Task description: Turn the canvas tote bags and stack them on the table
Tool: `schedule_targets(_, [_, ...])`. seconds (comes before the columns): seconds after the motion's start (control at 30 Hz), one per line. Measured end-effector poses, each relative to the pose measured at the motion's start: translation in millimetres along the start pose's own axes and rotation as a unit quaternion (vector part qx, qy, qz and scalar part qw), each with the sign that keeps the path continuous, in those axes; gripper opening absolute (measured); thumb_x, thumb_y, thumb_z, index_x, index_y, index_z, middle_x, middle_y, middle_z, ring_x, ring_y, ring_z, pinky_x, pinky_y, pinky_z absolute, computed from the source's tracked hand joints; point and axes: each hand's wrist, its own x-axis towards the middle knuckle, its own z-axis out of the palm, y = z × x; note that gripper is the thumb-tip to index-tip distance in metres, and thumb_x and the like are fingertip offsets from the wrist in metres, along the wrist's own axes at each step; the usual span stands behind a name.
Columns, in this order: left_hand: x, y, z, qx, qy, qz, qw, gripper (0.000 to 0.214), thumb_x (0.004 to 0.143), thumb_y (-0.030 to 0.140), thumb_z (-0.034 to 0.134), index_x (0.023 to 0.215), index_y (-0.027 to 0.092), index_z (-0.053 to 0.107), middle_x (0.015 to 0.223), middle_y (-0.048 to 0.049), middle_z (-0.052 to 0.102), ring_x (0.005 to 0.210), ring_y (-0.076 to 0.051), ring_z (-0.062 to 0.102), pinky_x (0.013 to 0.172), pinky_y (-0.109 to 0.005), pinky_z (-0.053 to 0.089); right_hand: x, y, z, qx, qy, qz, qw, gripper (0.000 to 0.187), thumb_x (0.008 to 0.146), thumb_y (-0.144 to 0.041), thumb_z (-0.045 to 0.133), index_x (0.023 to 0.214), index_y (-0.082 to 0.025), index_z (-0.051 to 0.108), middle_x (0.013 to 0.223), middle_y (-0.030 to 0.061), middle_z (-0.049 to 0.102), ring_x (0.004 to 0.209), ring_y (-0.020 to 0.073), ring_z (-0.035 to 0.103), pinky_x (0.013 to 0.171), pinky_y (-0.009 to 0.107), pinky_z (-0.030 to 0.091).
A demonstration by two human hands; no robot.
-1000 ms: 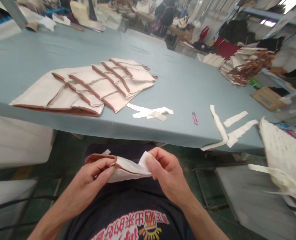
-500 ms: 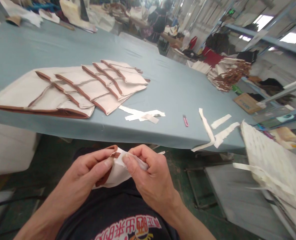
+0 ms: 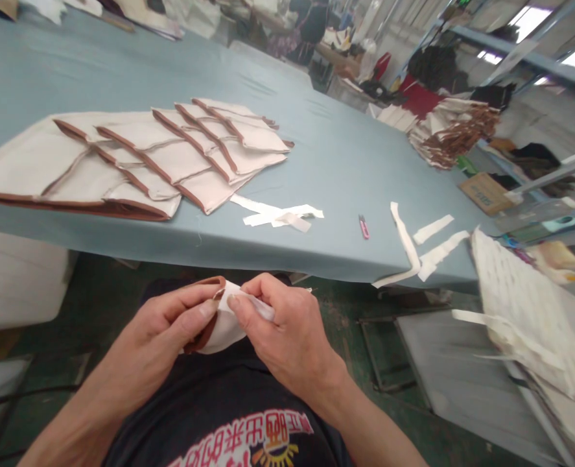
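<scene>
A cream fabric piece with brown edging [image 3: 223,329] is held between my two hands, in front of my dark shirt and below the table's edge. My left hand [image 3: 170,331] is closed on its brown-edged side, thumb on top. Pinched at the white part is my right hand [image 3: 280,324], with a strip of whitish material [image 3: 262,307] showing by its fingers. On the table ahead lie overlapping cream fabric pieces with brown edges [image 3: 136,155]. White strips [image 3: 282,216] rest beside them, close to the table's front edge.
The table [image 3: 336,155] has a blue-grey cover. Small pink-handled thread snips [image 3: 363,227] lie near more white strips [image 3: 408,250]. At right stand a cream padded sheet [image 3: 525,298] and a cardboard box [image 3: 485,192]. A brown-edged fabric stack [image 3: 455,130] sits farther back.
The view has tipped slightly, so the table appears higher. My right hand has shifted a little left, closer to my left hand, and the fabric's white part is drawn against the brown edge.
</scene>
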Motion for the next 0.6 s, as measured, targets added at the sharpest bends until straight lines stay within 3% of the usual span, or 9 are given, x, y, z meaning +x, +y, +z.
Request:
schedule_targets(0.1, [2, -2, -1.4, 0.017, 0.005, -0.001, 1.0, 0.05, 0.086, 0.063, 0.081, 0.109, 0.021, 0.092, 0.077, -0.004, 0.074, 0.074, -0.021, 0.065, 0.059, -0.021, 0.051, 2, -3, 0, -0.042, -0.019, 0.015, 0.999, 0.017, 0.103, -0.034, 0.072, 0.093, -0.023, 0.08, 0.083, 0.0021, 0.084, 0.074, 0.0183, 0.076, 0.07, 0.029, 0.04])
schedule_targets(0.2, [3, 2, -0.3, 0.026, 0.004, 0.009, 1.0, 0.05, 0.087, 0.062, 0.079, 0.112, 0.02, 0.092, 0.083, -0.005, 0.08, 0.068, -0.019, 0.062, 0.056, -0.021, 0.049, 5, -9, -1, -0.09, -0.046, 0.032, 0.994, 0.017, 0.105, -0.035, 0.072, 0.098, -0.023, 0.081, 0.089, 0.004, 0.087, 0.083, 0.0226, 0.082, 0.073, 0.031, 0.041])
schedule_targets(0.37, [4, 8, 0.0, 0.048, -0.009, 0.043, 0.998, 0.046, 0.091, 0.056, 0.076, 0.112, 0.018, 0.091, 0.064, 0.0013, 0.066, 0.057, -0.015, 0.05, 0.049, -0.021, 0.041, 12, -14, -3, -0.143, -0.085, 0.046, 0.985, 0.017, 0.108, -0.036, 0.071, 0.101, -0.023, 0.08, 0.096, 0.0056, 0.089, 0.094, 0.0267, 0.085, 0.075, 0.033, 0.039])
schedule_targets(0.6, [3, 4, -0.4, 0.035, -0.014, 0.059, 0.998, 0.04, 0.098, 0.052, 0.072, 0.113, 0.021, 0.092, 0.066, 0.0029, 0.064, 0.059, -0.014, 0.048, 0.052, -0.021, 0.041, 13, -15, 1, -0.171, -0.07, 0.031, 0.982, 0.018, 0.109, -0.037, 0.07, 0.102, -0.024, 0.079, 0.095, 0.0049, 0.089, 0.095, 0.0275, 0.086, 0.072, 0.033, 0.037])
